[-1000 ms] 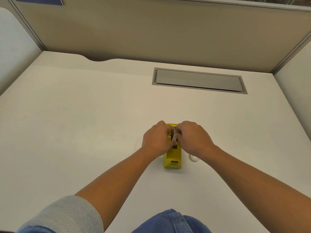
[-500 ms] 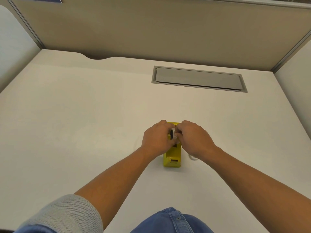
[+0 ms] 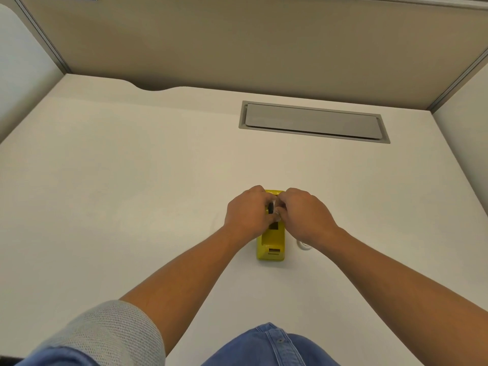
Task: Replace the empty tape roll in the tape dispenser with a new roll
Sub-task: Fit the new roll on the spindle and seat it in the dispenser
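Observation:
A yellow tape dispenser stands on the white desk, its cutter end towards me. My left hand and my right hand meet over its far half, fingers curled together on the tape roll that sits in the dispenser. A dark hub shows between the fingers. Most of the roll is hidden by my hands. A small white ring-shaped piece lies on the desk just right of the dispenser, partly under my right wrist.
A grey cable hatch is set flush into the desk at the back right. Beige partition walls close the desk off at the back and sides. My knee in blue denim is at the near edge.
Both hands stay on the roll above the dispenser; the fingers have shifted slightly. The view has tilted a little, nothing else has moved.

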The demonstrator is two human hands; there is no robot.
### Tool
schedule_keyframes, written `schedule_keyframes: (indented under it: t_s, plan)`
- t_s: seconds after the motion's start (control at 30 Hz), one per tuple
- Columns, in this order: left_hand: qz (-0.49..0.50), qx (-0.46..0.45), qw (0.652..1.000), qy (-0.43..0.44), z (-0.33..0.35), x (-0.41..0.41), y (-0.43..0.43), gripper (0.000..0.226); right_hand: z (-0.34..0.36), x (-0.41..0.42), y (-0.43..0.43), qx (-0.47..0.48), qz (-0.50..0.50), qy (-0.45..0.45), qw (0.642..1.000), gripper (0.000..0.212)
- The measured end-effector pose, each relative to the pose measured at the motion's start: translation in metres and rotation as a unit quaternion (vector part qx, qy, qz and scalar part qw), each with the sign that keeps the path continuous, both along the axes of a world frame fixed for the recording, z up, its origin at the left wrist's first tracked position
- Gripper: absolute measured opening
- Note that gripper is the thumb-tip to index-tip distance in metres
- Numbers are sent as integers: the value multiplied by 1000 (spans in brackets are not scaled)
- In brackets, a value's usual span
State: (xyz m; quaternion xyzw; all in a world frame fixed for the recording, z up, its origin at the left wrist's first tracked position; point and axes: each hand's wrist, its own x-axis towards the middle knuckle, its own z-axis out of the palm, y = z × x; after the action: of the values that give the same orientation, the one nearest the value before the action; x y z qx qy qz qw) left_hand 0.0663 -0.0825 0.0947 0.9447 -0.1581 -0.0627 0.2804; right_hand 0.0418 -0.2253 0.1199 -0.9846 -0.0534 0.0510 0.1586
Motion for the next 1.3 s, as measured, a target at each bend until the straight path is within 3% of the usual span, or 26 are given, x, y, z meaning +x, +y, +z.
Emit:
schedule_keyframes:
  t_s: [0.6, 0.97, 1.13, 1.3]
  plan:
    - [-1, -16, 999, -52, -7, -5, 11, 24, -3, 5, 2, 47, -8, 1, 999, 12]
    - [-53, 52, 993, -92, -8, 3, 10, 34, -3, 6, -5, 86, 8, 0, 996, 9]
    - [-71, 12, 996, -53, -6, 9, 18, 36, -3, 7, -6, 94, -3, 1, 996, 9]
    - [-39, -5, 999, -17, -3, 13, 14, 20, -3, 8, -5, 104, -5, -6, 995, 8]
